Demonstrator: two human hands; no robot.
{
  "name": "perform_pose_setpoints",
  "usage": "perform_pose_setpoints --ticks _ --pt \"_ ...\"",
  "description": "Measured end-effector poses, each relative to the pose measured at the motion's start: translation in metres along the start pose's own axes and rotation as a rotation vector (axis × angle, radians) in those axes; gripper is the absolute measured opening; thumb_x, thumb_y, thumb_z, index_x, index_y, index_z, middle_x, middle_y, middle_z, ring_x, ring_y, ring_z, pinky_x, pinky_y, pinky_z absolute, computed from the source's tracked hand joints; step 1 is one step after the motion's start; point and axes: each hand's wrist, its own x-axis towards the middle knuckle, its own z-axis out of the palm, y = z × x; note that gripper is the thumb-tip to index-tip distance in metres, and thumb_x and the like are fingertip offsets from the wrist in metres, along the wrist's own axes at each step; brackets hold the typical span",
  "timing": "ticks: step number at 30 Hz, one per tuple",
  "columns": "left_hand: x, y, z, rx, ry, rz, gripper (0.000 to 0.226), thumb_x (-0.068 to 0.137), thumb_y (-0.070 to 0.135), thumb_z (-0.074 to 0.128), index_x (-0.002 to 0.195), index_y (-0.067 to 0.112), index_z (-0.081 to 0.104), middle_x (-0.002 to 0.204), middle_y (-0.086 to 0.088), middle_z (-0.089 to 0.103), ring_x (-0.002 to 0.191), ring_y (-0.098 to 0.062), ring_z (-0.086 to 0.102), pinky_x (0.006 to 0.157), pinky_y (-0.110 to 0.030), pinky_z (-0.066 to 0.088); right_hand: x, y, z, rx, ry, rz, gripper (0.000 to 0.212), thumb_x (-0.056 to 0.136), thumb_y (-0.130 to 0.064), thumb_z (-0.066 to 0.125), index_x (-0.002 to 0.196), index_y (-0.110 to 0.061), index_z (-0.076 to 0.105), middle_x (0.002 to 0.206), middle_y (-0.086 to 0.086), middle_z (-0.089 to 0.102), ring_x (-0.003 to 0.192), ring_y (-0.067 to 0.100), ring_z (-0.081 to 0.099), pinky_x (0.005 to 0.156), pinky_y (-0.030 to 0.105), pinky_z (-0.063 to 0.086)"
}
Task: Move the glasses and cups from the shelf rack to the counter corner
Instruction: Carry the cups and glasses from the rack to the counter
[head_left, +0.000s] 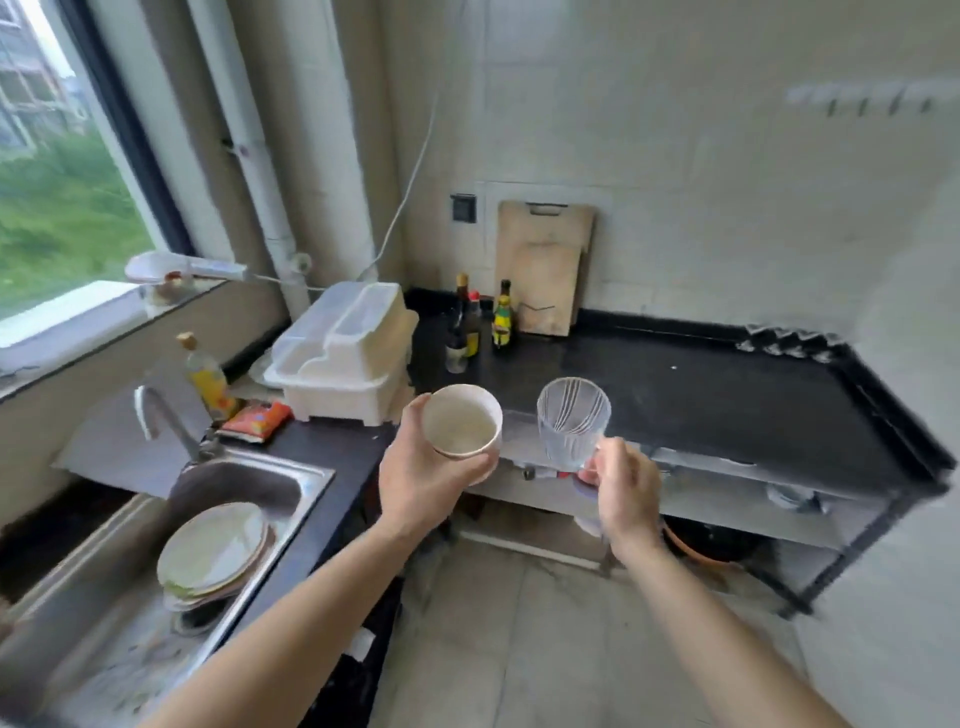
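My left hand (421, 483) grips a white paper cup (461, 422), held upright with its empty inside showing. A clear ribbed glass (572, 422) is held near its base by my right hand (626, 493). Both are in the air at the front edge of the black counter (701, 395), above the metal shelf rack (727, 499) under it. Some small items lie on the shelf, blurred. The counter corner holds several sauce bottles (475, 322).
A white plastic dish rack (348, 353) stands left of the bottles. Two wooden cutting boards (543, 270) lean on the wall. A steel sink (208, 525) with stacked plates (215, 551), a tap (161, 421), an oil bottle (208, 379) and a red packet (254, 421) are at left.
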Motion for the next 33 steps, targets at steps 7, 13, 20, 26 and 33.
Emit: perform_pose_setpoints --ticks 7,13,20,26,33 --pt "0.104 0.072 0.152 -0.095 -0.258 0.115 0.093 0.057 0.056 0.087 0.135 0.041 0.039 0.107 0.019 0.058 0.106 -0.014 0.059 0.092 -0.034 0.051 0.120 -0.007 -0.079 -0.044 0.235 -0.015 0.034 0.084 -0.036 0.049 0.059 -0.013 0.044 0.060 -0.002 0.049 0.063 0.016 0.057 0.067 0.034 0.043" --pt "0.133 0.139 0.283 -0.134 -0.480 0.162 0.092 0.054 0.060 0.085 0.132 0.047 0.037 0.105 0.020 0.059 0.105 -0.016 0.061 0.089 -0.041 0.055 0.189 -0.005 -0.175 -0.008 0.487 -0.001 0.041 0.093 -0.033 0.050 0.058 -0.013 0.041 0.056 -0.006 0.048 0.065 0.018 0.051 0.071 0.039 0.046" --pt "0.148 0.184 0.428 -0.097 -0.616 0.201 0.090 0.056 0.061 0.084 0.131 0.045 0.038 0.107 0.019 0.059 0.106 -0.016 0.061 0.089 -0.041 0.056 0.280 0.040 -0.277 -0.004 0.636 0.059 0.047 0.103 -0.033 0.048 0.061 -0.012 0.046 0.058 -0.006 0.052 0.058 0.004 0.056 0.079 0.051 0.053" --pt "0.178 0.234 0.540 -0.047 -0.627 0.170 0.088 0.054 0.064 0.084 0.129 0.048 0.040 0.105 0.020 0.060 0.103 -0.016 0.062 0.082 -0.043 0.059 0.393 0.055 -0.345 -0.057 0.593 0.131 0.042 0.103 -0.039 0.046 0.067 -0.019 0.054 0.070 -0.006 0.057 0.069 0.009 0.062 0.089 0.059 0.053" --pt "0.226 0.272 0.629 -0.018 -0.561 0.111 0.105 0.051 0.069 0.082 0.142 0.048 0.033 0.110 0.019 0.062 0.103 -0.015 0.063 0.084 -0.041 0.059 0.517 0.048 -0.389 -0.047 0.464 0.147 0.027 0.105 -0.032 0.044 0.086 -0.017 0.057 0.111 0.010 0.057 0.087 0.016 0.068 0.091 0.044 0.056"
